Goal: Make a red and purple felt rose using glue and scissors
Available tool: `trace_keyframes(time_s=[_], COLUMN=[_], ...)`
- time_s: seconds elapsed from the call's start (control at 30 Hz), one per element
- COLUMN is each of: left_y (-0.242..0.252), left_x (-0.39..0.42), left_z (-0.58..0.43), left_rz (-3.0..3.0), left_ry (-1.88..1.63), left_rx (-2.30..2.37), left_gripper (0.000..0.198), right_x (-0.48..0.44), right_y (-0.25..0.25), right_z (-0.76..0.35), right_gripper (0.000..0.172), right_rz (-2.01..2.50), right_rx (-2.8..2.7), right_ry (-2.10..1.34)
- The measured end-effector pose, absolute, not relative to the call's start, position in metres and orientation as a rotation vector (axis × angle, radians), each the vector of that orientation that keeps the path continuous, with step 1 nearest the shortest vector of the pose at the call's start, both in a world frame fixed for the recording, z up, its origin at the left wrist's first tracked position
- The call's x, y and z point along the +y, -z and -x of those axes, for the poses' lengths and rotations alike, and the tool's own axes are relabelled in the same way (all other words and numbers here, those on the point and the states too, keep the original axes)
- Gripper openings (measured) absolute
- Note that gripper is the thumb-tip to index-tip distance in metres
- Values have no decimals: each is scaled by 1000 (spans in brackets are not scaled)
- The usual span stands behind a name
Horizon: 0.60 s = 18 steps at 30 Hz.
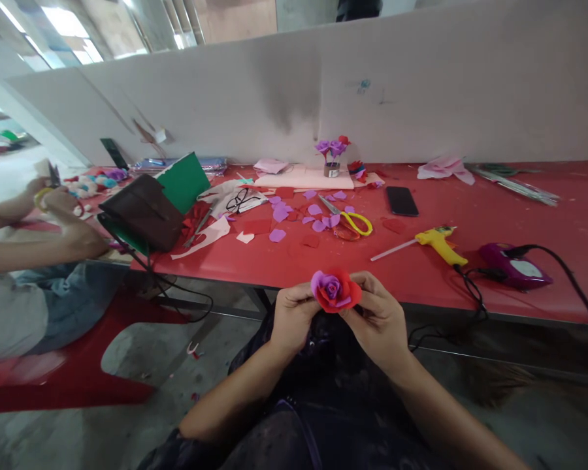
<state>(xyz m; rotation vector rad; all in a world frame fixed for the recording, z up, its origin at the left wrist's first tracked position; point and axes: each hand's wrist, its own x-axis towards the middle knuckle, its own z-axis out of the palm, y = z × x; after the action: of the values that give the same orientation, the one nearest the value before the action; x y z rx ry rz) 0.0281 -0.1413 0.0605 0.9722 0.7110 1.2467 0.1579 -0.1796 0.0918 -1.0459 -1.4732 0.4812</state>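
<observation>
Between my two hands, over my lap at the table's front edge, is a paper flower (334, 290) with purple inner petals and red outer ones. My left hand (296, 313) pinches it from the left side. My right hand (379, 316) has its thumb and fingers closed on the red petals at the right. The flower's underside is hidden. Beyond it on the table lie loose purple petals (280, 210), yellow-handled scissors (355, 223) with the blades partly open, and red paper scraps (257, 226).
A yellow glue gun (438, 245) with a glue stick, a purple corded box (517, 267) and a phone (402, 201) lie on the red table (509, 222). Finished flowers (332, 149) stand in a jar. A brown bag (144, 212) is at left, near another person's hands (61, 205) holding scissors.
</observation>
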Motion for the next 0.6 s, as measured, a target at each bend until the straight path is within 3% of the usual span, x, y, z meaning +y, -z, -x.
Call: trace_keyframes(time_s=[0.17, 0.4, 0.6], left_y=[-67, -76, -73], left_x=[-141, -142, -140], left_z=[-34, -34, -31], left_rz=[-711, -581, -681], left_ry=[-1190, -1030, -973], left_rx=[715, 718, 694], left_gripper=[17, 26, 25], right_x=[-175, -165, -165], right_y=[-90, -86, -87], right_z=[-157, -167, -170], right_gripper=[7, 20, 14], right_rz=[1188, 1081, 1014], right_rx=[-1357, -1068, -1101], right_ry=[-706, -1226, -1237])
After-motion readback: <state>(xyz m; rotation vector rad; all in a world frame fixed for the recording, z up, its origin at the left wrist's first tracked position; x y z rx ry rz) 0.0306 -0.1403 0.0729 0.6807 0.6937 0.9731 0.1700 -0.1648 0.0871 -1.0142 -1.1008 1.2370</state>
